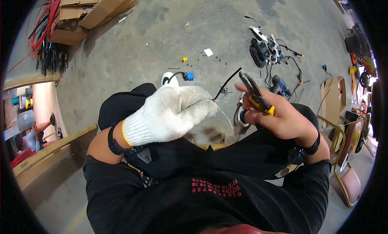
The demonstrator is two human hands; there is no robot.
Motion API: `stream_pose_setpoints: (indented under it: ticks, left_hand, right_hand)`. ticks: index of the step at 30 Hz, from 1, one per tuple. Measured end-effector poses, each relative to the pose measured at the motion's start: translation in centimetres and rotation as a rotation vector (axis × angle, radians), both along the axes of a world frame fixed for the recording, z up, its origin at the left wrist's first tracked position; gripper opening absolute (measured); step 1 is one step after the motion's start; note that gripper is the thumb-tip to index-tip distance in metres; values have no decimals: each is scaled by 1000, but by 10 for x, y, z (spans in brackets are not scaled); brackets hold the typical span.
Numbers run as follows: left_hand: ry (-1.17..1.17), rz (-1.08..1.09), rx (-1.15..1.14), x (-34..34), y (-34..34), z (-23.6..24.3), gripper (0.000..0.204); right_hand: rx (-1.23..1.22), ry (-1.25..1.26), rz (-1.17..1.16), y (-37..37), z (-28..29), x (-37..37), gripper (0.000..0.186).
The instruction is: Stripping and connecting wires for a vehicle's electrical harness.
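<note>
The floor [173, 32] is bare grey concrete, marked with darker stains. Toward the far left, open cardboard boxes [101, 16] stand on it. Near the middle lie a yellow piece [184, 60], a small white scrap [208, 52], a short dark stick [173, 68] and scattered dark bits. Farther right rests a white-and-black machine part [264, 46] with trailing cables, and near it a blue-and-black drill [279, 86]. Another cardboard box [342, 92] stands at the right.

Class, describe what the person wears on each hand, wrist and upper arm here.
The left hand wears a white knitted glove with a yellow-edged cuff; the right hand is ungloved. A black strap rings the left wrist, a second black strap the right. Both upper arms have short black sleeves.
</note>
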State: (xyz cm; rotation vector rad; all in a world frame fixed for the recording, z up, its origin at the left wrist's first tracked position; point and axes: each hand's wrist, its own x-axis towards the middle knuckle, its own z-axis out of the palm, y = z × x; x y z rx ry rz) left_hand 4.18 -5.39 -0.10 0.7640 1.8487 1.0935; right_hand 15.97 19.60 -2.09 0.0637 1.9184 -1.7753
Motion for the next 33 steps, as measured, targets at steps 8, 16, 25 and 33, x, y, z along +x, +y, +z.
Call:
stream_pose_setpoints:
  ticks: [8, 16, 25, 33]
  left_hand:
    - [-439, -31, 170, -4, -6, -11, 29]
    - [-683, -121, 61, -2, -6, -8, 51]
    - [-673, 26, 43, 4, -14, -15, 66]
    - [-623, -60, 111, 2, -14, -20, 69]
  right_hand:
    - [449, 502, 130, 7, 10, -6, 88]
    - [204, 514, 306, -6, 9, -10, 87]
    - [-103, 304, 109, -7, 14, -6, 75]
    - [34, 349, 205, -10, 15, -1, 68]
